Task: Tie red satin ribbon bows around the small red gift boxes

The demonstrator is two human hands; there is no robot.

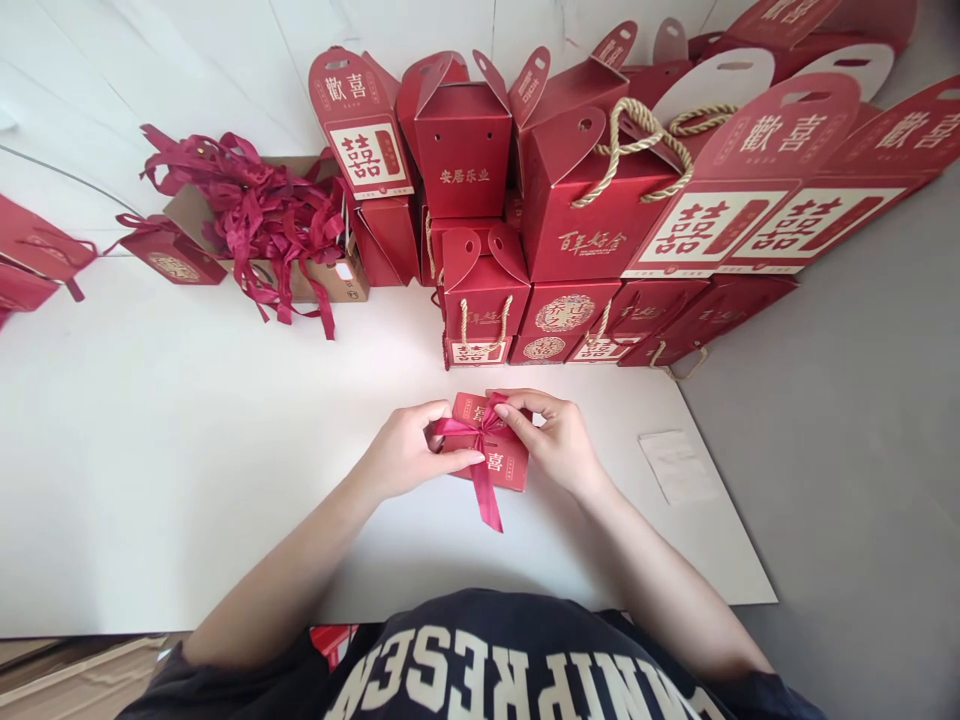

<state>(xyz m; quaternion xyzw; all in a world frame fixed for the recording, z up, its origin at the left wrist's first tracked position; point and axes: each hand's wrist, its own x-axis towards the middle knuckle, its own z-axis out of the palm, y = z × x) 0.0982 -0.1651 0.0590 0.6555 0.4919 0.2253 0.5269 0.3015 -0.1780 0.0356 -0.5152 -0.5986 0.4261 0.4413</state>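
Observation:
A small red box (511, 468) with gold print lies on the white table between my two hands. Across its top runs a magenta ribbon (486, 495), gathered into a knot or bow, with one tail hanging toward me. My left hand (412, 447) is at the box's left side, its fingers closed on the ribbon's left part and the thumb by the knot. On the right, my right hand (546, 430) pinches the ribbon near the box's upper right corner. Some fingertips are hidden behind the ribbon and box.
Behind the hands stand stacked red gift boxes (461, 150), some with gold rope handles. A cardboard box (352, 270) heaped with magenta ribbons (277, 220) is at the back left. White tissue (677, 467) lies at the right, near the table's edge (739, 540).

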